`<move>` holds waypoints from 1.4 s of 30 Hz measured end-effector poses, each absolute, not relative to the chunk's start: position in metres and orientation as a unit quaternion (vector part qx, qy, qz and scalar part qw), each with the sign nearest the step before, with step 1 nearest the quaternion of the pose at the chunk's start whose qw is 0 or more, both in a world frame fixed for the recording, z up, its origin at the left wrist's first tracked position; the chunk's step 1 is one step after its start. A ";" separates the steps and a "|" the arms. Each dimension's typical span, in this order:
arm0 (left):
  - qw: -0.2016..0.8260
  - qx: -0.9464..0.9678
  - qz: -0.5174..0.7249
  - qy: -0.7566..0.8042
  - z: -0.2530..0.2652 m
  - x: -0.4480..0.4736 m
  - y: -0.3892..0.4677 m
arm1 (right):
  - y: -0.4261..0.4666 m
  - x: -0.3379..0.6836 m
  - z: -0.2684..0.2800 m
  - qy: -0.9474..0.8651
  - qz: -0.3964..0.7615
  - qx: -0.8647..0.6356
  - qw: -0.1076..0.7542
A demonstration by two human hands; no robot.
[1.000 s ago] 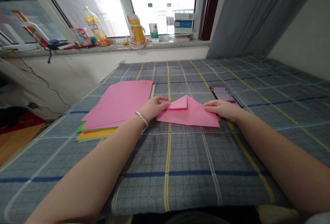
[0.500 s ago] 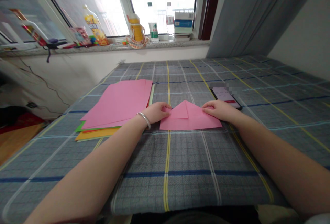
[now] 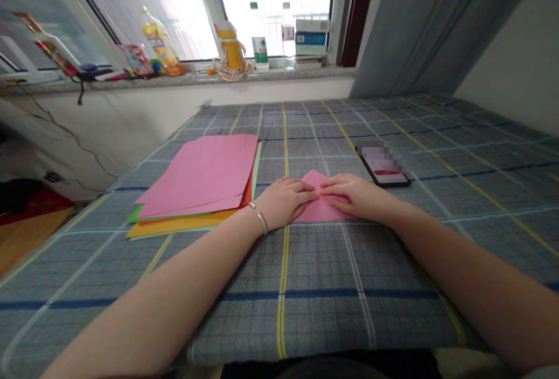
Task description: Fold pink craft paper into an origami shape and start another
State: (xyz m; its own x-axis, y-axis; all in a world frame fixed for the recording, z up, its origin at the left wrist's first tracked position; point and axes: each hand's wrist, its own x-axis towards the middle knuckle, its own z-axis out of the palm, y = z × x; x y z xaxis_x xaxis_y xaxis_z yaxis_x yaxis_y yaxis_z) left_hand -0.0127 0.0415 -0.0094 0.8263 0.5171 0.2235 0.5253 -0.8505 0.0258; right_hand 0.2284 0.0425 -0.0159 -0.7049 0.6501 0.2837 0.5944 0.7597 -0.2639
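A folded sheet of pink paper (image 3: pixel 322 212) lies on the plaid cloth in front of me, its pointed tip facing away. My left hand (image 3: pixel 283 201) rests over its left side, fingers stretched out and pressing toward the middle. From the other side my right hand (image 3: pixel 356 194) lies flat on the paper, its fingertips close to those of the left. Both palms face down and cover much of the sheet, so the folds beneath them are hidden. A silver bangle (image 3: pixel 262 222) circles my left wrist.
Left of my hands is a stack of coloured paper (image 3: pixel 203 172), pink on top. A phone (image 3: pixel 386 172) lies beyond my right hand. Bottles, a yellow cup (image 3: pixel 233 54), a tube and boxes (image 3: pixel 311 35) line the windowsill. Plaid cloth (image 3: pixel 323 309) covers the surface.
Both hands have moved inward from the paper's two sides to its middle. Their fingers went from pinching the edges to lying flat on it. The right side is now folded in.
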 end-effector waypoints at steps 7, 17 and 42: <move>-0.008 -0.963 -0.072 -0.258 -0.005 -0.014 0.038 | 0.035 0.230 -0.009 -0.922 0.099 -0.340 0.154; -0.005 -0.962 -0.037 -0.272 0.004 -0.012 0.028 | 0.023 0.227 0.003 -0.932 0.065 -0.338 0.115; -0.006 -0.927 -0.106 -0.359 0.008 -0.011 0.035 | 0.018 0.217 0.012 -0.887 -0.044 -0.454 0.071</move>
State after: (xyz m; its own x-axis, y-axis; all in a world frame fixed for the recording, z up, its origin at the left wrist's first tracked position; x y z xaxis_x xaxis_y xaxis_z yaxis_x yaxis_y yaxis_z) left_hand -0.0112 0.0351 0.0079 0.7201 0.6667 0.1924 0.6642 -0.7425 0.0871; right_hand 0.2170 0.0180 0.0116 -0.5785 0.7987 0.1654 0.8111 0.5847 0.0134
